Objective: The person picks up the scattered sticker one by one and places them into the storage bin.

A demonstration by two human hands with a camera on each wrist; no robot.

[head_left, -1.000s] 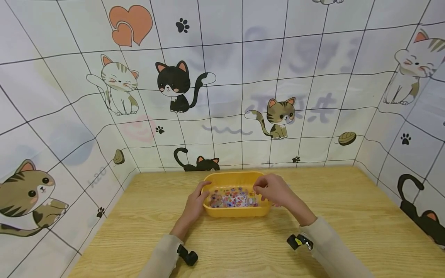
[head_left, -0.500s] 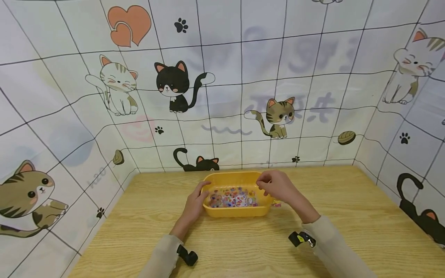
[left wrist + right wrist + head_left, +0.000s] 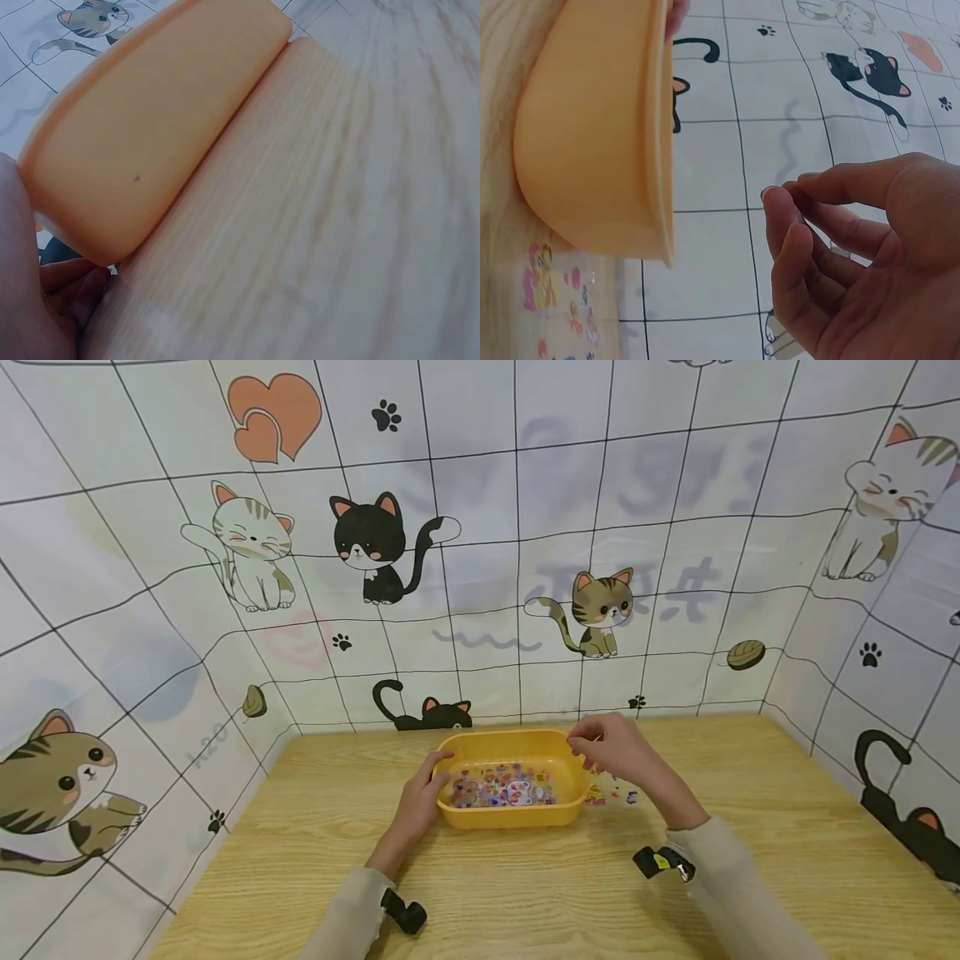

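A yellow plastic basin (image 3: 510, 817) stands on the table near the back wall. On its floor lie many small, brightly coloured sticker-like pieces (image 3: 501, 787), including a white bear-shaped one (image 3: 519, 792). My left hand (image 3: 420, 792) holds the basin's left end, fingertips over the rim; the left wrist view has this hand (image 3: 30, 292) at its left edge. Above the basin's right end hovers my right hand (image 3: 617, 750), fingers loosely bent and tips near each other. In the right wrist view the right hand (image 3: 855, 247) shows nothing between its fingers.
Colourful stickers (image 3: 596, 795) lie on the table just right of the basin, partly beneath the right hand; one is a pony figure (image 3: 540, 276). The wooden tabletop (image 3: 495, 893) meets a cat-patterned wall sheet (image 3: 487, 568) at the back and sides.
My right hand has moved right and slightly up, from over the basin's inside to its right rim, uncovering more stickers on the table. The left hand and basin have hardly moved.
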